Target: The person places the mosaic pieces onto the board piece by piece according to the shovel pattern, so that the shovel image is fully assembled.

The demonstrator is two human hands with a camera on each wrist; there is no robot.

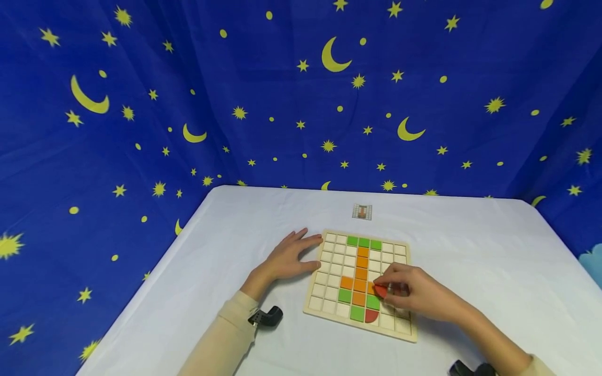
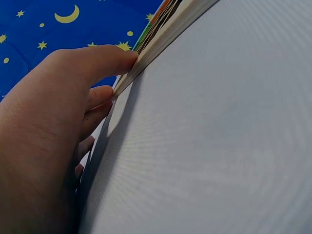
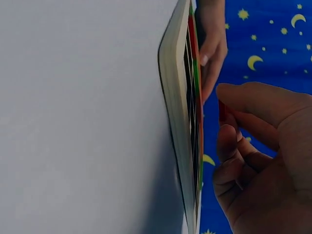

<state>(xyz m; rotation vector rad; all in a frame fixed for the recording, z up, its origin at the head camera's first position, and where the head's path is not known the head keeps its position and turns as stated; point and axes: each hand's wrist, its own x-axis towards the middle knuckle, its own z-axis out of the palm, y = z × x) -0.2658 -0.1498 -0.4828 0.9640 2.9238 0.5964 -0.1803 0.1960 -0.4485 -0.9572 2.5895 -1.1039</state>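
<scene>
A square wooden board (image 1: 359,328) lies on the table, its grid partly filled with flat coloured tiles. Orange tiles (image 1: 360,273) form a vertical line with side pieces near its lower end, and green tiles (image 1: 363,243) sit at the top and lower part. A rounded red tile (image 1: 371,316) lies in the bottom row. My left hand (image 1: 287,258) touches the board's left edge with thumb and fingers extended. Over the right part of the grid, my right hand (image 1: 414,292) pinches another red tile (image 1: 380,291) between thumb and fingers. In the right wrist view this tile (image 3: 222,111) is mostly hidden.
A small printed card (image 1: 362,211) showing a grid pattern lies beyond the board. White cloth covers the table (image 1: 263,214). Blue fabric (image 1: 282,94) with yellow moons and stars hangs behind and along the sides. Black devices (image 1: 267,316) are worn at both wrists.
</scene>
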